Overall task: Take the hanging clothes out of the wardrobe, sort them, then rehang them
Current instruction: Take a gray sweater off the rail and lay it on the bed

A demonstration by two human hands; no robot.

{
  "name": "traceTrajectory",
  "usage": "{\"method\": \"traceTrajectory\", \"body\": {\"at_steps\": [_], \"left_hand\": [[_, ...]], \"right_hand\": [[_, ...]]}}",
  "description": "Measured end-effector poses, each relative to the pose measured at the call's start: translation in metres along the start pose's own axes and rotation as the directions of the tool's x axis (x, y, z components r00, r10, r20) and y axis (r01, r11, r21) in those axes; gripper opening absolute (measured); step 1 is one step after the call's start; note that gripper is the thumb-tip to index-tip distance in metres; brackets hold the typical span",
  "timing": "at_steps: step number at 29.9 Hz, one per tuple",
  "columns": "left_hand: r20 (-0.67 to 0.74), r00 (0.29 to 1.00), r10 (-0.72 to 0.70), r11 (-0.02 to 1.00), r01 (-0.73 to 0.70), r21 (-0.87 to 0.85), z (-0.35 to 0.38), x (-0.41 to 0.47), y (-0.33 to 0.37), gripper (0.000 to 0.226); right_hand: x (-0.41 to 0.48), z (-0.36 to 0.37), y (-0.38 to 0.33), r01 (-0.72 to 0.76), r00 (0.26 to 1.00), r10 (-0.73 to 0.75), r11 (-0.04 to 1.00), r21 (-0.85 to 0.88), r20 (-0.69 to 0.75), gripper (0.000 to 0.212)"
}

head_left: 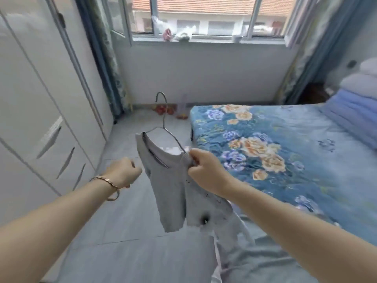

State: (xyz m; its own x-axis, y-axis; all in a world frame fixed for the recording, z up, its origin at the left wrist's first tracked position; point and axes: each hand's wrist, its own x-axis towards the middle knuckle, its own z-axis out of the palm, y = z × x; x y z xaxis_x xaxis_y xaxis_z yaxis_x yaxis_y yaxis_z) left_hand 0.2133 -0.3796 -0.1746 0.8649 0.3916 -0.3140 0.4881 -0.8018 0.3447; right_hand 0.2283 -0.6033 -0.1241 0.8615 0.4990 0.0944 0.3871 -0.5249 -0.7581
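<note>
Head view: grey shirt (169, 190) half on wire hanger (173, 137), midair over floor, off bed (295, 180) near edge. Right grip (206, 172) pinches shoulder + wire; left grip (122, 172) curled, empty. Advice: left grip shld steady far shoulder, seat both evenly.

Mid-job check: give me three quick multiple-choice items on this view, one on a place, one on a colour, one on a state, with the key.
1. Where is the bed relative to the person?
A. To the right
B. To the left
C. Out of view

2. What colour is the shirt on the wire hanger?
A. Red
B. Grey
C. Black

3. What is the right hand doing?
A. Resting flat on the bed
B. Hanging empty
C. Pinching the shirt's shoulder

Key: 1 A, its floral cover fills the right side; 2 B, the fabric is pale grey; 3 C, thumb and fingers close on the cloth at the hanger's end.
</note>
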Motion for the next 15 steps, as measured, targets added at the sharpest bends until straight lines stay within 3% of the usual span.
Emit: {"method": "traceTrajectory", "body": {"at_steps": [4,6,8,10,12,14,15], "left_hand": [[0.096,0.982,0.162,0.986,-0.165,0.025,0.059,-0.008,0.095,0.019],[0.148,0.961,0.233,0.971,-0.239,0.023,0.090,-0.017,0.140,0.021],[0.191,0.935,0.299,0.951,-0.308,0.014,0.123,-0.030,0.185,0.023],[0.248,0.907,0.342,0.935,-0.355,0.011,0.156,-0.046,0.225,0.025],[0.296,0.884,0.363,0.921,-0.389,0.032,0.188,-0.063,0.261,0.026],[0.331,0.866,0.374,0.906,-0.417,0.067,0.222,-0.077,0.291,0.025],[0.342,0.860,0.378,0.899,-0.429,0.085,0.239,-0.082,0.305,0.025]], "right_hand": [[-0.070,-0.065,0.052,-0.151,0.976,0.164,0.984,0.098,-0.145,0.036],[-0.109,-0.094,0.084,-0.213,0.945,0.245,0.963,0.162,-0.214,0.026],[-0.149,-0.122,0.124,-0.295,0.892,0.347,0.933,0.208,-0.290,0.003],[-0.188,-0.147,0.163,-0.342,0.842,0.388,0.921,0.187,-0.375,0.014],[-0.225,-0.167,0.211,-0.435,0.783,0.476,0.879,0.194,-0.401,0.003],[-0.262,-0.181,0.263,-0.518,0.703,0.585,0.811,0.272,-0.405,0.021],[-0.278,-0.185,0.290,-0.556,0.638,0.652,0.758,0.341,-0.409,0.019]]}}
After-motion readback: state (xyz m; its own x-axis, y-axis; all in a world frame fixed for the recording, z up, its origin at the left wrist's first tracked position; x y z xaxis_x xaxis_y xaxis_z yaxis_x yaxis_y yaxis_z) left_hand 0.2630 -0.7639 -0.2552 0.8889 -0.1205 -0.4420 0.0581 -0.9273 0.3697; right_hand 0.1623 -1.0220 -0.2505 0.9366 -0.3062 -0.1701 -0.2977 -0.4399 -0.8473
